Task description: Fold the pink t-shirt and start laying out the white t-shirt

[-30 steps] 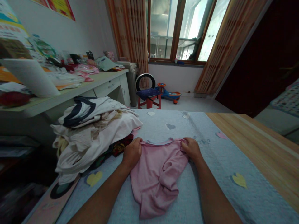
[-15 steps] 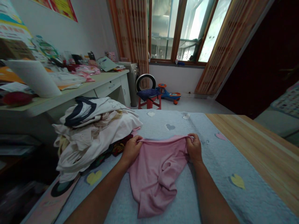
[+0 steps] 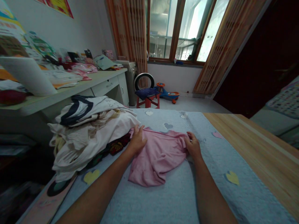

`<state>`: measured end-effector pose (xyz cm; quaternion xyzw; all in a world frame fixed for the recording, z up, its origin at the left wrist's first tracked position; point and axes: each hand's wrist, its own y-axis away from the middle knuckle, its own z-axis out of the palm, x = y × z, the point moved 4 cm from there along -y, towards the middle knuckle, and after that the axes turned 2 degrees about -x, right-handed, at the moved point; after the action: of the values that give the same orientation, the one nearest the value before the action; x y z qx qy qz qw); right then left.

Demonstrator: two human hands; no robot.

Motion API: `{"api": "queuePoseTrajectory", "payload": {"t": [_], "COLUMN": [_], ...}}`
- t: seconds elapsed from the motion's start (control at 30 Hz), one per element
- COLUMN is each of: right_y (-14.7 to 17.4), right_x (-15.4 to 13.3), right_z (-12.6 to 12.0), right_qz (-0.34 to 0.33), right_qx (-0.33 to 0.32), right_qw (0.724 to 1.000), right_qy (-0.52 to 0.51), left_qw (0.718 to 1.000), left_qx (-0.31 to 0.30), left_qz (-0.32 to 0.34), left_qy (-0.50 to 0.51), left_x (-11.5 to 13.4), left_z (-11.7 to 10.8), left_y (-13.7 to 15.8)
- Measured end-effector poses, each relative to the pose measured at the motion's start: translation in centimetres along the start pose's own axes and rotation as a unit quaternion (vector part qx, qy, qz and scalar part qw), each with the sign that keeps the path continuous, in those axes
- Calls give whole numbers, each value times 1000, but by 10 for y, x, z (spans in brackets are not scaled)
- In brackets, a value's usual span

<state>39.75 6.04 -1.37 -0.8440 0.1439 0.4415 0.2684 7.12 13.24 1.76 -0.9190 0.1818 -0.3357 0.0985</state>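
Note:
A pink garment (image 3: 155, 155) lies loosely spread and wrinkled on the light blue bed cover (image 3: 144, 205). My left hand (image 3: 138, 140) rests on its upper left corner, fingers stretched forward and apart. At the upper right corner, my right hand (image 3: 193, 145) has thumb and fingers closed on the fabric edge; part of that grip is hidden. Just left of my left hand is a heap of clothes (image 3: 100, 127), mostly white and cream, with dark patterned cloth (image 3: 116, 145) under its right side.
Bare wooden board (image 3: 252, 143) borders the cover on the right. A cluttered white desk (image 3: 107, 79) stands at the left. Beyond the bed are a red stool (image 3: 148, 101) with a dark blue item on it and a blue and orange ride-on toy (image 3: 167, 93).
The garment's hanging lower part has come down flatter on the bed, its lower edge farther from me. My left hand has loosened its pinch and moved slightly forward; the right stays at its corner.

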Motion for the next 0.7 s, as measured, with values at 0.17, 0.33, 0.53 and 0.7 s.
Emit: {"api": "queuePoseTrajectory", "payload": {"t": [0.17, 0.33, 0.53, 0.7], "right_y": [0, 2, 2, -2], "right_x": [7, 7, 1, 4], "right_z": [1, 2, 1, -9], "right_qz": [31, 39, -24, -62], "right_qx": [-44, -98, -34, 122], "right_qw": [988, 980, 995, 986], "right_qy": [144, 168, 89, 100], "left_qw": [986, 964, 965, 966], "left_qx": [-125, -221, -212, -198], "left_qz": [61, 126, 139, 158], "left_qy": [-91, -74, -58, -55], "left_x": [21, 45, 34, 27], "left_z": [1, -10, 6, 13], "left_y": [52, 105, 132, 134]}}
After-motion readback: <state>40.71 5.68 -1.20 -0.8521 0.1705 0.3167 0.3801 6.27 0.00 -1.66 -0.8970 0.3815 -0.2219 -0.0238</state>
